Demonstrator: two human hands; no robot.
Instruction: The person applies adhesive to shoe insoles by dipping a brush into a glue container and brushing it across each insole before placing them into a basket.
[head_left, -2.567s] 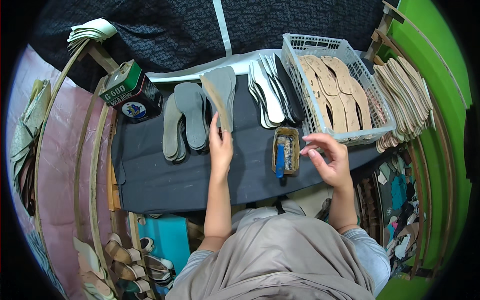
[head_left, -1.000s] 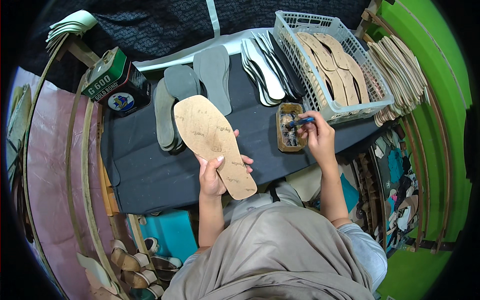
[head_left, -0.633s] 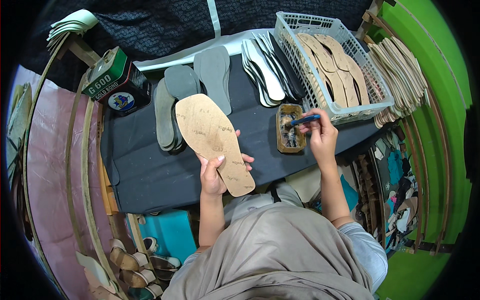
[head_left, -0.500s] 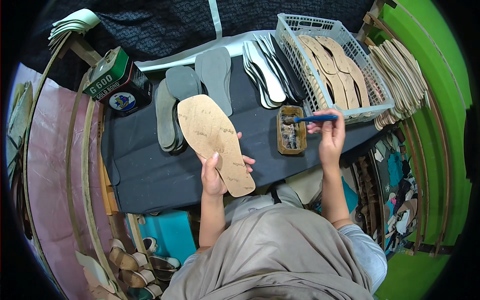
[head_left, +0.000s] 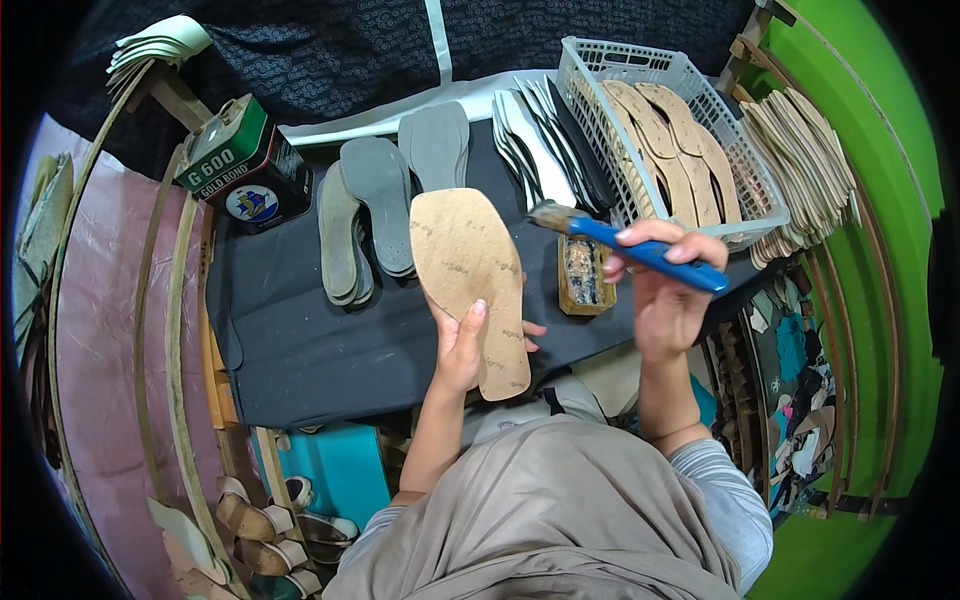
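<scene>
1. The brush has been lifted out of the glue tin since half a second ago, when its tip was still at the tin; it is now held level above the tin, bristles pointing left toward the insole.
2. The brush is gripped by the right hand; fingers are curled tight round the blue handle, thumb on top.
3. The insole has stayed in place: tan, held up over the dark mat, toe end away from the body. It is supported from beneath at the heel end by the left hand; the thumb is pressed on the upper face, the other fingertips showing past the right edge.
4. Judgement: the brush appears loaded and the insole is presented for coating; coating has not begun, since no wet patch is seen on the insole.
5. Containers:
   - Glue tin: small, oblong, open, on the mat just right of the insole; dark residue inside, level not discernible.
   - Basket: pale plastic mesh, upper right; tan insoles stacked on edge inside.
   - Green can: upper left, closed; contents not seen.
6. Grey soles are laid overlapping on the mat, behind the insole.
</scene>
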